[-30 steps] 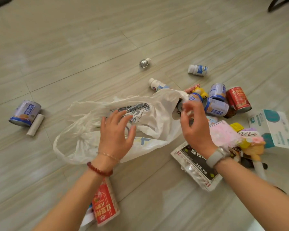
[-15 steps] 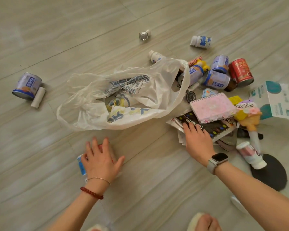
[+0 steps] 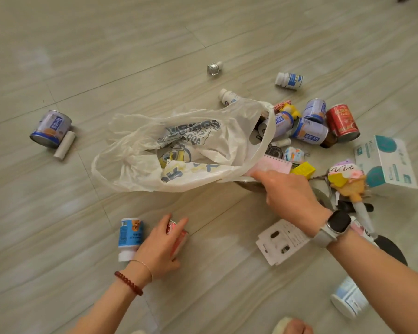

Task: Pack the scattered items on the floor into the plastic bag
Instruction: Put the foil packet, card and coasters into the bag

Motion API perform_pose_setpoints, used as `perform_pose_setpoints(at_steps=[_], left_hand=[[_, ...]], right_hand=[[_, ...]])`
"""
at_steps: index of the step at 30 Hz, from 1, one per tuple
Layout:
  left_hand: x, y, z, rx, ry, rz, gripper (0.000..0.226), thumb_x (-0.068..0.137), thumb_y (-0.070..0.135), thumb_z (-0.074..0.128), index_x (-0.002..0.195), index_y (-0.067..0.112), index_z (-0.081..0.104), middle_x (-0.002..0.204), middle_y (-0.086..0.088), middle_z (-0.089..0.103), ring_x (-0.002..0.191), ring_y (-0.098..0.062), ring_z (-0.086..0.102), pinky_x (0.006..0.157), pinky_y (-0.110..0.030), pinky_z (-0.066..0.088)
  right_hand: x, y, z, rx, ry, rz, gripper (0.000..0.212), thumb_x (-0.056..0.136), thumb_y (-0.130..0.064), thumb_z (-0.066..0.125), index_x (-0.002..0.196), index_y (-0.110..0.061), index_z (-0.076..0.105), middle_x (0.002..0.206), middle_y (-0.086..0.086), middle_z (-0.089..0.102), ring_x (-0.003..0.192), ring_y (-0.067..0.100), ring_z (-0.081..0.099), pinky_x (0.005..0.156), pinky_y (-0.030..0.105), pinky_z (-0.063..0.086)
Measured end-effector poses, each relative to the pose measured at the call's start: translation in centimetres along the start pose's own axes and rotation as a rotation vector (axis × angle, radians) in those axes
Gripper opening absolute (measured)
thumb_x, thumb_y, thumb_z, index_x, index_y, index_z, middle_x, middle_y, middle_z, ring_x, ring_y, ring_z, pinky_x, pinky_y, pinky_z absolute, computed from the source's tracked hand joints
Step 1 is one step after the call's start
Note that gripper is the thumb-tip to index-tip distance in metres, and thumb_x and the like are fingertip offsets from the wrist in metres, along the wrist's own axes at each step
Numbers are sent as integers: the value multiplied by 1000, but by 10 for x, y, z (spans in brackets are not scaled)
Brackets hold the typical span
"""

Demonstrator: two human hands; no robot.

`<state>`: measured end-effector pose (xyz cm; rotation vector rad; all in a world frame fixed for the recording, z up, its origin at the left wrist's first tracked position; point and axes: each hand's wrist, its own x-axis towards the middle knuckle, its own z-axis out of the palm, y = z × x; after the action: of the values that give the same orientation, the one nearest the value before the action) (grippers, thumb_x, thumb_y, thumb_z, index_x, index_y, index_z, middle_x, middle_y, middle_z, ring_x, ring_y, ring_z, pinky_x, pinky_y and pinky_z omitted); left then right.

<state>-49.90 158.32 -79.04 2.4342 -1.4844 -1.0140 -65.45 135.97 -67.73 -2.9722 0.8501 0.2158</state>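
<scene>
The white printed plastic bag lies crumpled on the floor with its mouth toward the right. My left hand is closed around a red can lying on the floor near me, next to a blue-labelled white bottle. My right hand grips a flat dark packet together with a pink spiral notebook at the bag's mouth; most of the packet is hidden under my hand and the bag.
Cans, a red can, small bottles, a yellow block, an ice-cream toy and a white-teal box crowd the right. A lone can with a white tube lies far left. A white card lies near my right wrist.
My left hand has closed on the red can. My right hand has lifted the dark packet and pink notebook toward the bag's mouth, uncovering a white card.
</scene>
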Motion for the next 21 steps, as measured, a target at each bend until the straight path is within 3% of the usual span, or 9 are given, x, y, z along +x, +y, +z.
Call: perform_pose_setpoints(at_steps=[2, 5, 8, 10, 12, 13, 15, 17, 21], left_hand=[[0, 6, -17, -106, -138, 64, 92, 69, 28, 65, 141, 40, 8, 149, -4, 15, 124, -22, 41, 98, -26, 43], [-1, 24, -55, -356, -190, 148, 91, 63, 27, 70, 127, 56, 11, 128, 9, 39, 106, -8, 51, 86, -18, 49], [-7, 40, -103, -676, -167, 199, 90, 53, 25, 69, 122, 61, 25, 115, 7, 51, 88, -11, 61, 71, -22, 54], [-11, 44, -132, -894, -65, 245, 92, 46, 27, 68, 125, 56, 32, 115, 0, 56, 86, -16, 64, 69, -25, 55], [-11, 45, -156, -1110, 86, 277, 94, 41, 26, 69, 127, 48, 37, 112, -3, 61, 82, -18, 67, 64, -27, 56], [-8, 44, -165, -1195, 181, 283, 94, 41, 25, 70, 127, 45, 39, 110, -2, 62, 80, -15, 68, 61, -26, 56], [-2, 40, -181, -1309, 376, 251, 92, 42, 25, 71, 126, 43, 39, 109, -2, 61, 78, -12, 69, 57, -25, 57], [7, 36, -193, -1346, 553, 177, 91, 54, 16, 74, 131, 43, 35, 120, -6, 55, 88, -17, 67, 58, -27, 58], [34, 29, -196, -1221, 817, 48, 84, 79, 1, 63, 142, 33, 18, 141, -4, 36, 113, -20, 51, 81, -39, 53]], right_hand=[[6, 11, -17, 30, 22, -28, 45, 86, -7, 41, 124, -30, 45, 116, 2, 62, 96, 29, 60, 65, 35, 43], [14, 29, -42, 81, -2, -23, 43, 87, -6, 44, 124, -29, 49, 115, 4, 65, 98, 32, 60, 69, 35, 41], [19, 45, -63, 249, 77, 10, 35, 88, -2, 44, 117, -17, 56, 100, 16, 67, 89, 38, 60, 70, 40, 46], [21, 52, -74, 469, 187, 37, 28, 90, 2, 42, 109, -10, 59, 88, 14, 65, 79, 33, 58, 69, 34, 46], [26, 52, -82, 694, 292, 99, 24, 93, 3, 39, 95, -14, 56, 72, -2, 55, 66, 14, 49, 62, 11, 38], [31, 50, -84, 794, 346, 142, 23, 94, 2, 38, 89, -16, 53, 68, -8, 48, 63, 7, 44, 59, 9, 36], [42, 45, -84, 950, 474, 235, 24, 95, -2, 37, 84, -18, 52, 65, -9, 45, 62, 4, 40, 57, 11, 35], [56, 39, -82, 1062, 614, 335, 22, 96, -4, 36, 93, -13, 56, 68, -8, 47, 63, 4, 41, 58, 14, 36], [85, 16, -81, 1187, 825, 433, 22, 97, -9, 32, 100, -15, 53, 66, -6, 42, 59, 8, 37, 59, 29, 38]])
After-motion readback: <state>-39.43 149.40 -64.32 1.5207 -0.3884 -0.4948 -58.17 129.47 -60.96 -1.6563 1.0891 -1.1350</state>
